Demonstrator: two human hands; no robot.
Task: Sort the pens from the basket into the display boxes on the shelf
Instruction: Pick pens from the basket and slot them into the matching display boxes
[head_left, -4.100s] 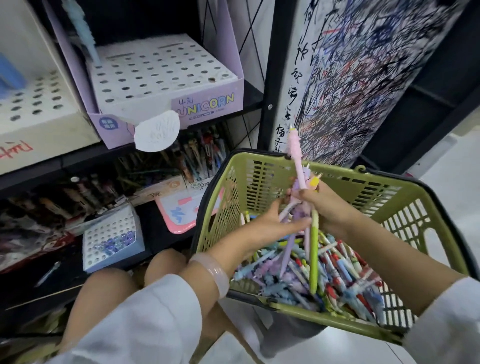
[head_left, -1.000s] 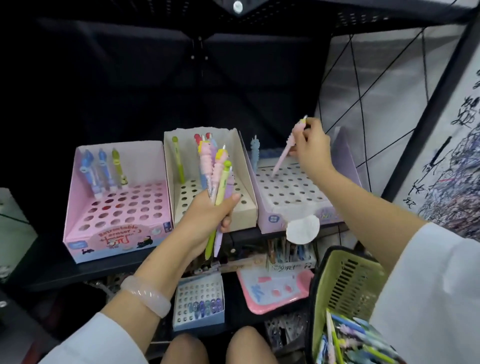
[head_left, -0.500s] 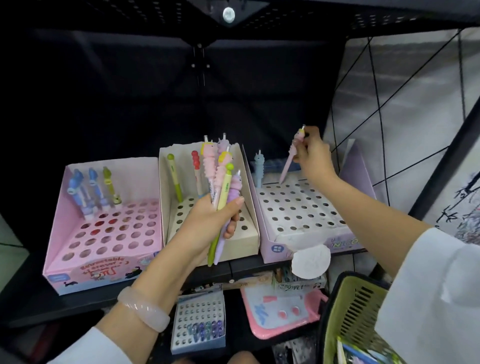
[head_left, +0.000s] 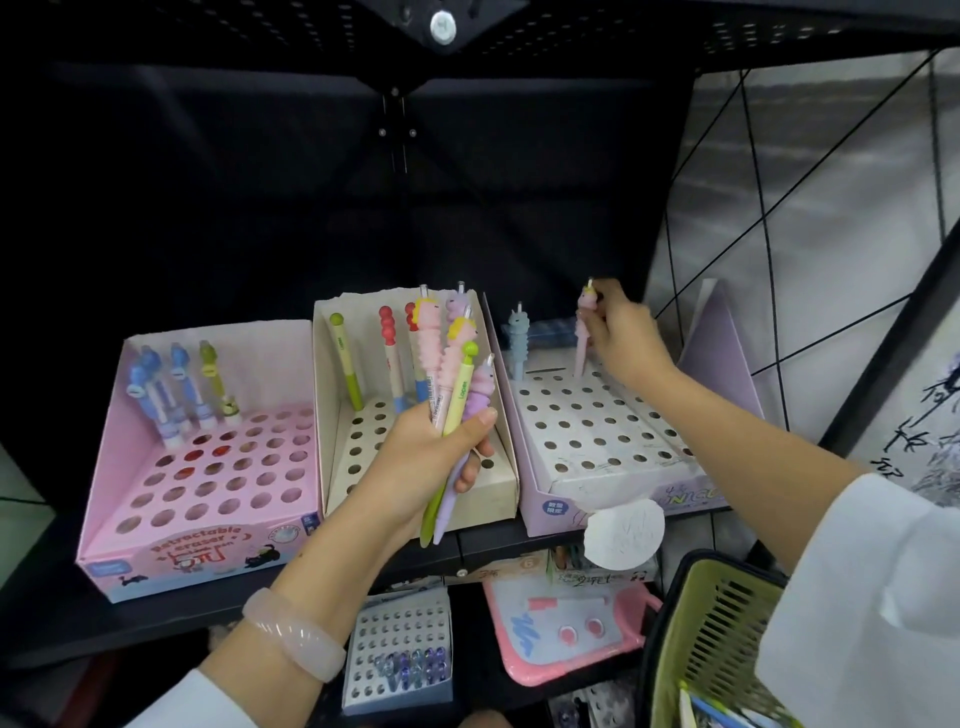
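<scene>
Three display boxes with hole grids stand on the shelf: a pink box (head_left: 208, 499) at the left, a cream box (head_left: 498, 488) in the middle and a lilac box (head_left: 613, 452) at the right. My left hand (head_left: 431, 467) grips a bunch of pens (head_left: 452, 374) in front of the cream box. My right hand (head_left: 621, 332) pinches a pink unicorn pen (head_left: 583, 332) nearly upright, its tip at a hole in the lilac box's back row. A blue unicorn pen (head_left: 518, 338) stands to its left. The green basket (head_left: 691, 644) sits at the lower right.
Several blue pens and a green one (head_left: 176, 389) stand in the pink box's back rows; three pens (head_left: 363, 358) stand in the cream box. Below the shelf lie a small grey holed box (head_left: 397, 649) and a pink drawing board (head_left: 566, 623). A black shelf runs overhead.
My right hand has brought the pink unicorn pen from a slant to nearly upright over the lilac box's back row. The left hand keeps its bunch in place. Four seconds ago both hands were at the basket.
</scene>
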